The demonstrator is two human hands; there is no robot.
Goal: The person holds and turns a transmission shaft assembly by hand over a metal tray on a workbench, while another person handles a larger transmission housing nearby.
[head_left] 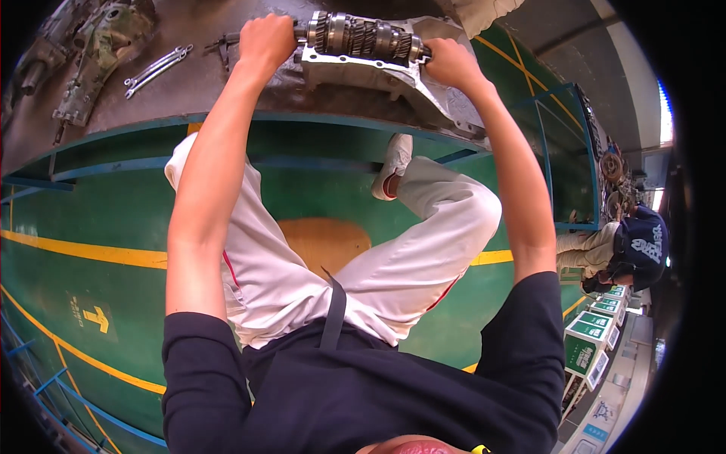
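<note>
Grey workbench [189, 83]: wrenches [157, 69], gearbox casing [393, 72], housing part [102, 53].

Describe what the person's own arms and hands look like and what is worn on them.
Both forearms are bare from the upper arm down. Short dark navy sleeves of a plain shirt end above the elbows. The left hand and the right hand are bare too: no gloves, rings, watch or wristband show. The sleeves carry no visible markings.

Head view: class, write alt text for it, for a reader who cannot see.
Both hands grip a metal gear shaft, the left hand at one end and the right hand at the other, over a pale gearbox housing on a dark workbench. Two wrenches lie to the left.
</note>
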